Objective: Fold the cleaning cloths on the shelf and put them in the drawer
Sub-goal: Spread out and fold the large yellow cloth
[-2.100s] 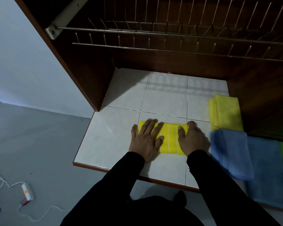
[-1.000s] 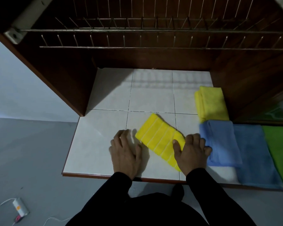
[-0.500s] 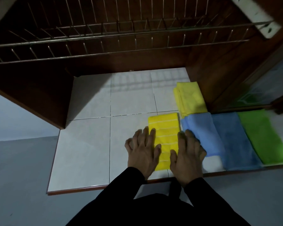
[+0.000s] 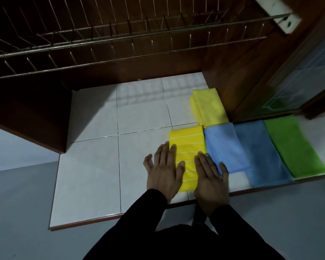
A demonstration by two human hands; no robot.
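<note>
2 flat hands, left hand [image 4: 162, 170] and right hand [image 4: 210, 177], fingers straight, press the striped yellow cloth [image 4: 187, 147] at frame centre, probably to flatten its folds.

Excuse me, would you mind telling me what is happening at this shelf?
A person is flattening a folded yellow striped cloth on the tiled shelf, left hand and right hand both lying on it. It lies beside a light blue cloth, with plain yellow, darker blue and green cloths nearby.

Wire dish rack [image 4: 120, 34] overhead in dark wood cabinet [image 4: 223, 62]; glass door [image 4: 308, 76] at right; grey floor [image 4: 17, 212] below.
</note>
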